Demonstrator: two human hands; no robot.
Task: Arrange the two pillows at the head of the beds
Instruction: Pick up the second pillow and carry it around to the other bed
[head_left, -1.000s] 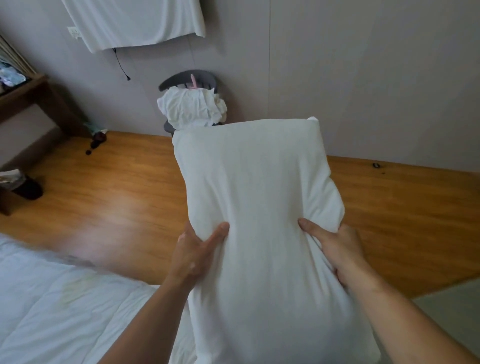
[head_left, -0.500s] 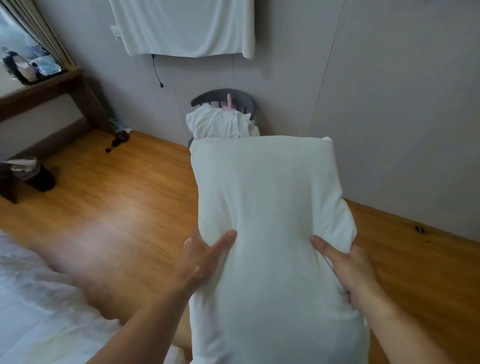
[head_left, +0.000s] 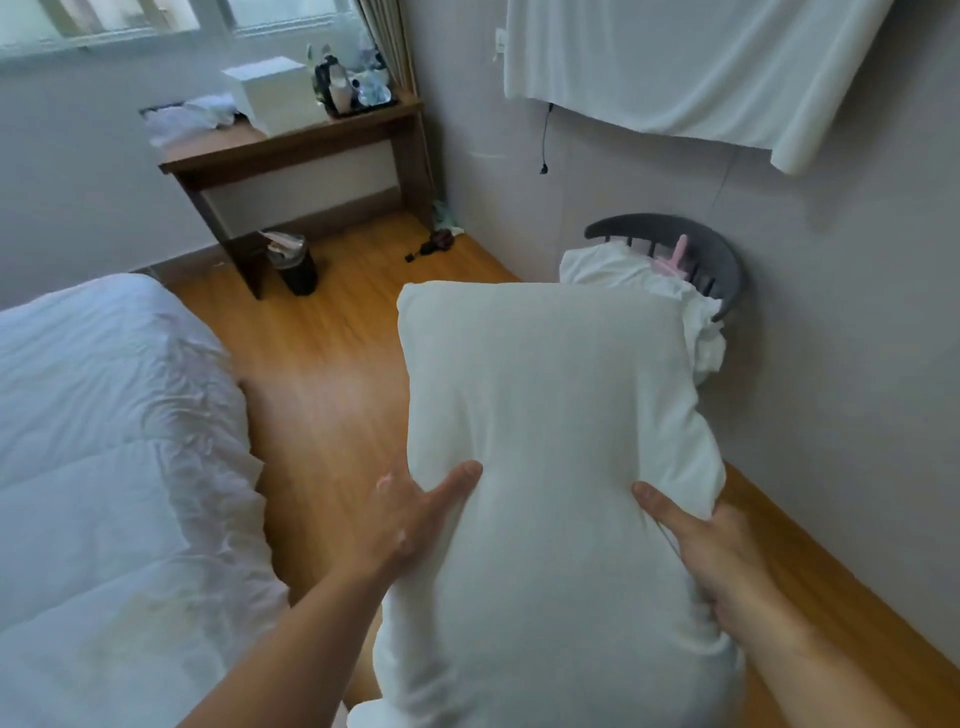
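Both hands are gripping a white pillow (head_left: 550, 415) by its sides, left hand (head_left: 400, 525) and right hand (head_left: 711, 556), beside the bed (head_left: 104, 441).

Single head view, looking forward-down from close above held pillow (head_left: 550, 441); bed (head_left: 104, 441) at left.

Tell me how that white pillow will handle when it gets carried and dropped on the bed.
Probably soft and floppy: the pillow dents where the left hand and right hand squeeze it. Likely light for its bulk, since it is held out by its sides. It should land flat on the bed without rolling.
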